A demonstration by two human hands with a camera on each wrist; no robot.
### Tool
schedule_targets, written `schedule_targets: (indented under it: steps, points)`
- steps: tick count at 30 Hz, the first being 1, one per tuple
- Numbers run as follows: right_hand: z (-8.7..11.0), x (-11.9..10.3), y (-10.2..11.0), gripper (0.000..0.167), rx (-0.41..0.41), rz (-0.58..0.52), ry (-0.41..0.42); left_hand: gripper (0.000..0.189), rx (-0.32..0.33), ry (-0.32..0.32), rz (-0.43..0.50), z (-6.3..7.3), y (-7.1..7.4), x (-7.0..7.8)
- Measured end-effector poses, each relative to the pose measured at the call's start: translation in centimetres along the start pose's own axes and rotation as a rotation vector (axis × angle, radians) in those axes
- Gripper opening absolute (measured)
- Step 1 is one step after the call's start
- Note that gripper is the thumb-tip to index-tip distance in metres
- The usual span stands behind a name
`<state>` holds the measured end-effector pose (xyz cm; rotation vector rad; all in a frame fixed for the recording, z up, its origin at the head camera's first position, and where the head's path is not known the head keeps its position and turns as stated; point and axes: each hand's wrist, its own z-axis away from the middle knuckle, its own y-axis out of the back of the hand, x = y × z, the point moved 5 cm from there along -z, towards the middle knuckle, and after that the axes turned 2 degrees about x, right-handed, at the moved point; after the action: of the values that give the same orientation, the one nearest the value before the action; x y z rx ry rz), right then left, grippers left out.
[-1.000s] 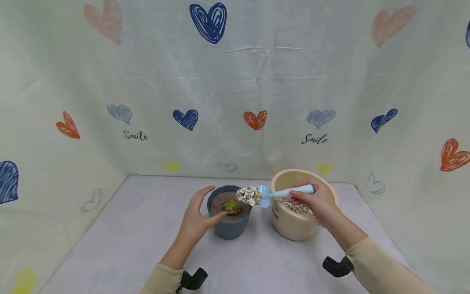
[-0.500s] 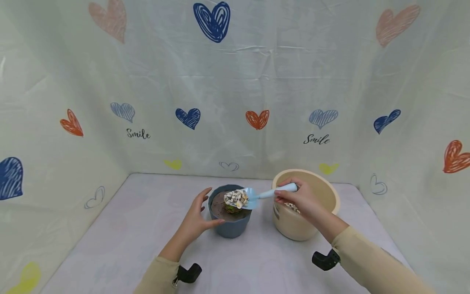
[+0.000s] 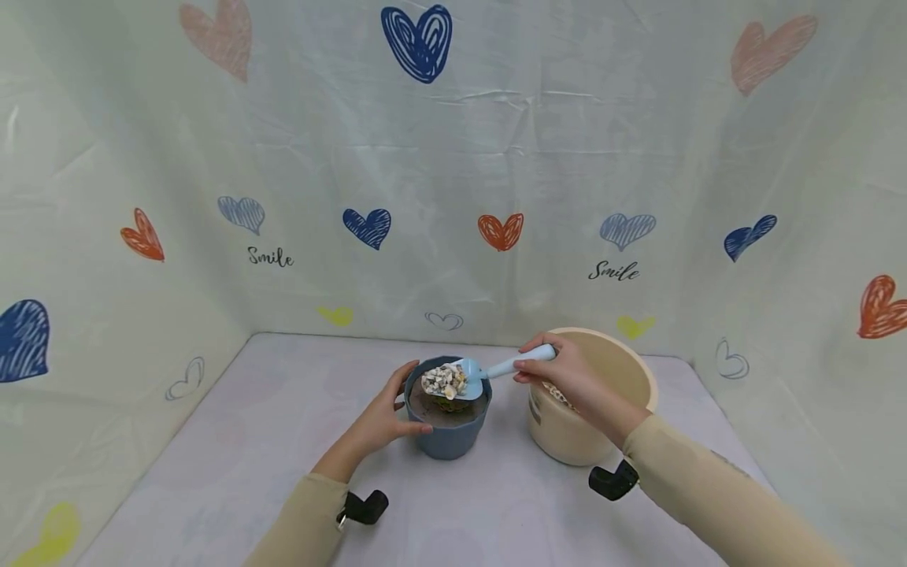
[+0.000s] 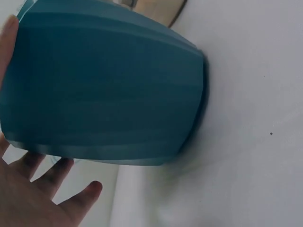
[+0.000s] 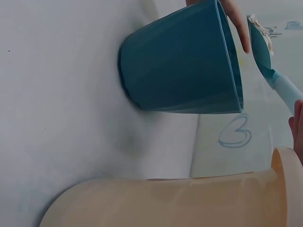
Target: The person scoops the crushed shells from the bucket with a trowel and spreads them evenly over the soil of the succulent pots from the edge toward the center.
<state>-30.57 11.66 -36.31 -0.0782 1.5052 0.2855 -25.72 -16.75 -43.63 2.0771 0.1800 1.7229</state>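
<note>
A blue-grey plant pot [image 3: 448,442] stands upright on the table, filled with brown soil [image 3: 425,411]. Its small green succulent [image 3: 452,405] is mostly hidden under a light-blue hand trowel [image 3: 507,368]. My right hand [image 3: 567,376] grips the trowel by its handle, and the blade carries a heap of mixed pebbles [image 3: 443,381] above the pot. On the left side my left hand [image 3: 386,417] holds the pot near its rim, thumb in front and fingers behind. The left wrist view shows those fingers [image 4: 52,177] against the pot wall [image 4: 104,85].
A larger cream bucket [image 3: 567,441] stands right of the pot, with pebbles [image 3: 560,396] partly visible inside; my right forearm passes over its front rim. A white cloth [image 3: 248,472] covers the table. Behind it hangs a curtain [image 3: 439,173] printed with hearts.
My right hand has moved the loaded trowel left, from the pot's right rim to over the succulent. My left hand has closed in from beside the pot onto its side.
</note>
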Motion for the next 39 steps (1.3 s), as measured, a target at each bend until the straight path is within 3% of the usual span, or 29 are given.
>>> schedule_targets:
  steps: [8, 13, 39]
  points:
    - [-0.7, -0.5, -0.8, 0.031, -0.059, 0.033, 0.02, 0.099, -0.126, -0.009, 0.173, -1.1, 0.1, -1.4]
    - [-0.7, -0.7, -1.3, 0.032, -0.083, 0.019, 0.037, 0.102, -0.158, -0.032, 0.249, -1.4, -0.1, -1.6]
    - [-0.7, -0.9, -2.7, 0.022, -0.182, 0.06, 0.09, 0.097, -0.104, 0.085, 0.241, 0.5, -0.7, -1.3]
